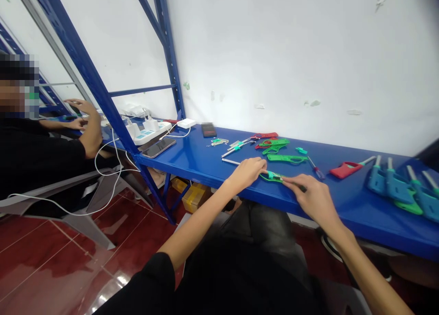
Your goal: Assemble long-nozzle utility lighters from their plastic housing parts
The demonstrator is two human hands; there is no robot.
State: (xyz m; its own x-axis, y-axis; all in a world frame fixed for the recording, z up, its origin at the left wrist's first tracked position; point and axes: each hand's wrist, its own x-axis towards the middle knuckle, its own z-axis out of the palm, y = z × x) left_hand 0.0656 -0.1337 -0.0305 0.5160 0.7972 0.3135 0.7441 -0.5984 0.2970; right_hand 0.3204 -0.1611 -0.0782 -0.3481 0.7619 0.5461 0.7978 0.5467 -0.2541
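Note:
Near the table's front edge, my left hand (252, 168) is closed on a green utility lighter (272, 175). A metal tube pointing left beyond this hand appears to be part of it. My right hand (310, 191) pinches a slim tool with a dark handle (302, 188), which looks like a screwdriver; its front end meets the lighter's body. Just behind lies a loose green lighter shell (287, 158). A screwdriver with a purple handle (318, 172) rests to the right, and a small teal part (301, 150) lies farther back.
More green shells (274, 146), red shells (265, 136) and metal tubes (238, 146) lie behind. To the right are a red lighter (346, 169) and several blue lighters (377, 180). At left are a phone (159, 147), a power strip (152, 132), a blue post (89, 72) and a seated co-worker (51, 146).

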